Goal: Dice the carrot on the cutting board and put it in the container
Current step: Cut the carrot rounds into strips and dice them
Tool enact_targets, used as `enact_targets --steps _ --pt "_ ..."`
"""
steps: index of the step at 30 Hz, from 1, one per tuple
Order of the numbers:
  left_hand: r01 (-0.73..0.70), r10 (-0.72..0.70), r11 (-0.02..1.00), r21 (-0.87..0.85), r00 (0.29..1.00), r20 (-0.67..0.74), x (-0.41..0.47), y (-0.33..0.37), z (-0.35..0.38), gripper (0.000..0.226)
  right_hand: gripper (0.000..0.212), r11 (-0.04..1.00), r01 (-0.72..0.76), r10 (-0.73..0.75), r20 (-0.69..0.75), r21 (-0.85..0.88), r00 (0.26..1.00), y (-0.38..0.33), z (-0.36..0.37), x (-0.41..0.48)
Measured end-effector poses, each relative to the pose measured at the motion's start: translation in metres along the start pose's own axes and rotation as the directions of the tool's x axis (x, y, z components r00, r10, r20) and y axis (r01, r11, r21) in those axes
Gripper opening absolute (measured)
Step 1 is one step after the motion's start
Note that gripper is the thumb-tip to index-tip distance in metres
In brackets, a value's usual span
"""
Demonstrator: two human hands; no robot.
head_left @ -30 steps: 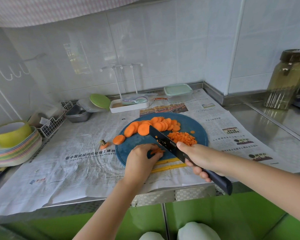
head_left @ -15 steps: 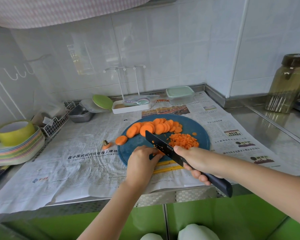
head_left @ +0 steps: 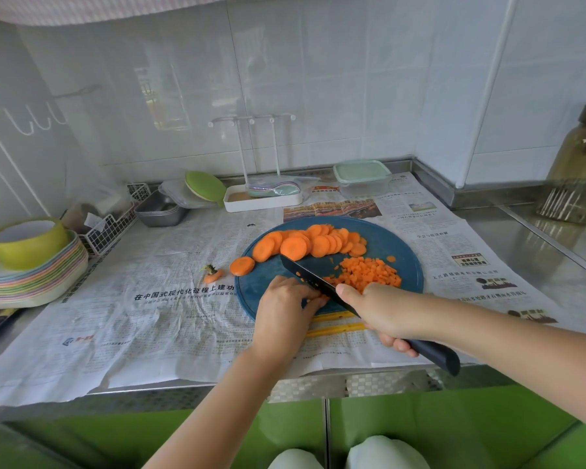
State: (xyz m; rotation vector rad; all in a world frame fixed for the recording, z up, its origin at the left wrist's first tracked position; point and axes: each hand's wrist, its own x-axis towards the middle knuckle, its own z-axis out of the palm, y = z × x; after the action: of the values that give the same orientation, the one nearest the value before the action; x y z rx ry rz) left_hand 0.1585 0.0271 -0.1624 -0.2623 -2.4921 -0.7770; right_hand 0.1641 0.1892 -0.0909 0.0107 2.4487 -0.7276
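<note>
Carrot slices [head_left: 305,243] lie in a heap at the far side of my round blue cutting board [head_left: 403,252], each one leaning on the next. One lone slice [head_left: 242,265] sits right at the board's left rim. The leafy carrot top [head_left: 212,273] lies just beside it on the newspaper [head_left: 170,316] that covers the counter.

On the right part of the board is the diced pile [head_left: 369,274], lots of tiny orange cubes.

My right hand [head_left: 383,313] is wrapped round the dark handle of the knife [head_left: 315,282], with my thumb up near the blade. The black blade slants across the board. Its tip is close to the heap of slices, and small orange crumbs stick to its side.

My left hand [head_left: 281,309] is on the near part of the board, just left of the blade. Its fingers are curled down over some carrot bits [head_left: 317,301] and hold them in place against the knife. I can see only a little orange peeking out by my fingertips.

The container [head_left: 362,177] is clear with a pale green lid on top. It stands at the back by the tiled wall, well apart from the board.

A white tray [head_left: 261,198] and some metal tins [head_left: 161,211] stand along the wall too. A green bowl [head_left: 27,245] sits on a stack of plates far left. A big jar [head_left: 579,170] stands far right.
</note>
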Motion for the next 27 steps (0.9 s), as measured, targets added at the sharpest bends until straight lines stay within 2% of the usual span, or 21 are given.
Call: enact_targets --steps 11,20,23,27 --pt "0.083 -0.084 0.996 -0.025 0.996 -0.015 -0.006 0.004 -0.005 0.008 0.063 0.954 -0.010 -0.033 0.139 0.298 0.990 0.021 -0.018 -0.005" --pt "0.171 -0.168 0.985 -0.032 0.983 0.075 -0.003 0.005 -0.011 0.011 0.063 0.952 0.031 -0.065 0.102 0.305 0.993 0.025 -0.024 -0.013" --pt "0.184 -0.183 0.983 -0.018 0.982 0.051 -0.005 0.003 -0.014 0.016 0.063 0.953 0.045 -0.073 0.084 0.300 0.994 0.023 -0.022 -0.015" --pt "0.260 -0.259 0.966 0.003 0.964 0.053 -0.003 0.002 -0.016 0.011 0.062 0.959 0.078 -0.097 0.057 0.271 0.994 0.020 -0.017 -0.017"
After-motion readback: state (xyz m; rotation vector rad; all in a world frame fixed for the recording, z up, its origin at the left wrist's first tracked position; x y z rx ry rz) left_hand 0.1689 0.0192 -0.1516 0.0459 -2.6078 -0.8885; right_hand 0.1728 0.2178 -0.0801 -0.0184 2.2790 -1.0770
